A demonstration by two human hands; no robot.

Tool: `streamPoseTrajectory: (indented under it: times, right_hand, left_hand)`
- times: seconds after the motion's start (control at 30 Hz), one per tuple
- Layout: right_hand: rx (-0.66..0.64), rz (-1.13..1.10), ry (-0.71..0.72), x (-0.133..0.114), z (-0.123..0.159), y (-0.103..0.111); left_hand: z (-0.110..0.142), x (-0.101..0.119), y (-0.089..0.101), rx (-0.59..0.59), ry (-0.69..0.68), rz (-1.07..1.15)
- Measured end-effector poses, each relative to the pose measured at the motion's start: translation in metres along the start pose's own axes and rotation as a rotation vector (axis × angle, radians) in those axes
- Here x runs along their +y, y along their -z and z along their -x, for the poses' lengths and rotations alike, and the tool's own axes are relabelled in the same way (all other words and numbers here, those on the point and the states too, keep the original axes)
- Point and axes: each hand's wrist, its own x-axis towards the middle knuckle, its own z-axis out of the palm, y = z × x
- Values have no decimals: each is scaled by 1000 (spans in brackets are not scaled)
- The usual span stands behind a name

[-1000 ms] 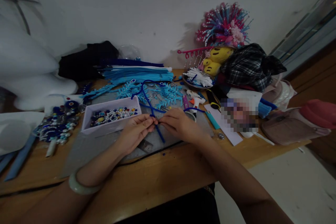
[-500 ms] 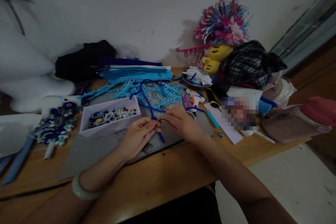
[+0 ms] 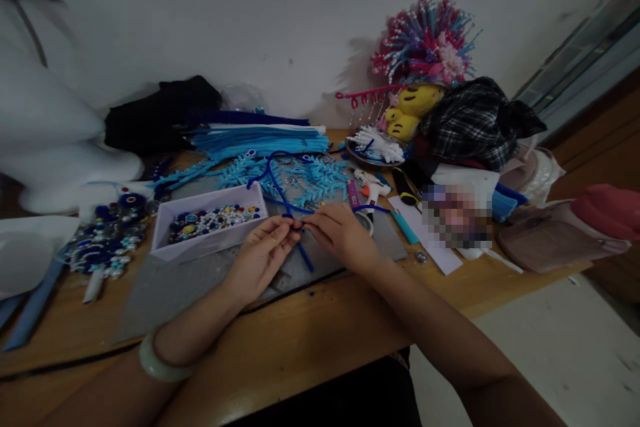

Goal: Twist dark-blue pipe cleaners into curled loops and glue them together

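In the head view my left hand (image 3: 265, 250) is closed in a pinch on a dark blue pipe cleaner (image 3: 305, 257); one straight end sticks out below the fingers. My right hand (image 3: 345, 233) meets it fingertip to fingertip, also pinched at the dark blue piece. What exactly lies between the right fingertips is too small to make out. Beyond the hands, a longer dark blue pipe cleaner (image 3: 274, 177) bends in a loop over light blue branched pieces (image 3: 320, 183). Left of my left hand stands a white box (image 3: 210, 250) of beads.
Behind lies a bundle of blue pipe cleaners (image 3: 260, 140). To the right are a glue gun (image 3: 373, 188), a teal lighter-like stick (image 3: 405, 227), a white strip (image 3: 440, 255) and a pink bag (image 3: 540, 240). A beaded ornament (image 3: 105, 240) lies left, near a white foam form (image 3: 60, 133).
The upright part of the dark blue pipe cleaner above my left fingers has come down towards them. Both hands stay almost in place, with small finger movements.
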Motion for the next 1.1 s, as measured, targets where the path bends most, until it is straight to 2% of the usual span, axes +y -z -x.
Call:
streamPoseTrajectory:
  times: [0.23,0.57,0.77,1.1]
  right_hand:
    - [-1,-59,-37,3,1,-2]
    - [7,-140,-78,-1,0,0]
    - [41,-102,-37,-1,1,1]
    - [-43,-90,55,-2,1,6]
  left_hand:
    - [-4,8,5,15,-25,46]
    - [-1,6,5,-58,-59,-14]
    - [2,5,2,-130,66,-75]
    - [0,13,9,-229,300,-126]
